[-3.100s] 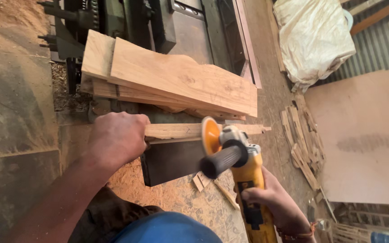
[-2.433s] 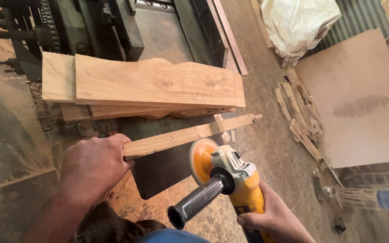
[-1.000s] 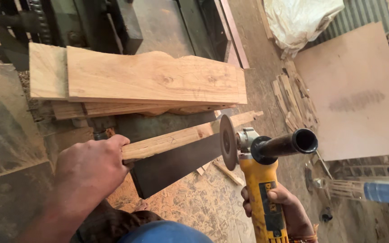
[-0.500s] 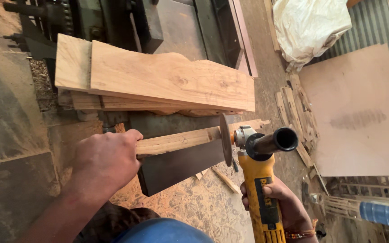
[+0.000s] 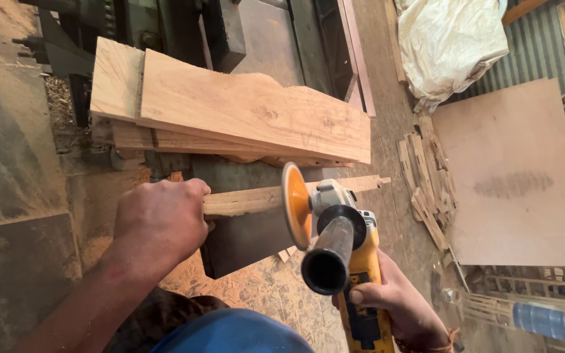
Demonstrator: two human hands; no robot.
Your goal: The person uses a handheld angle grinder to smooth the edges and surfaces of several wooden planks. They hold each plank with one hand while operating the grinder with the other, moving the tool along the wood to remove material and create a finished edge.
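Observation:
My left hand [image 5: 160,222] is closed around the near end of a narrow wooden strip [image 5: 250,200], which runs to the right over a dark metal block [image 5: 243,238]. My right hand [image 5: 397,304] grips the body of a yellow and black angle grinder [image 5: 354,261]. The grinder's orange disc [image 5: 295,206] stands on edge against the strip, about halfway along it. Its black side handle [image 5: 328,255] points toward the camera.
Wide wooden planks [image 5: 243,114] are stacked just behind the strip, with dark green machinery [image 5: 184,26] beyond. A plywood sheet [image 5: 514,173] and wood offcuts [image 5: 426,189] lie at the right. A white sack [image 5: 449,42] lies at the top right, a plastic bottle [image 5: 547,320] at the bottom right. Sawdust covers the floor.
The grinder turned from flat to on edge and closed in on the strip; its disc now meets the strip's middle. My left hand has kept its hold on the strip.

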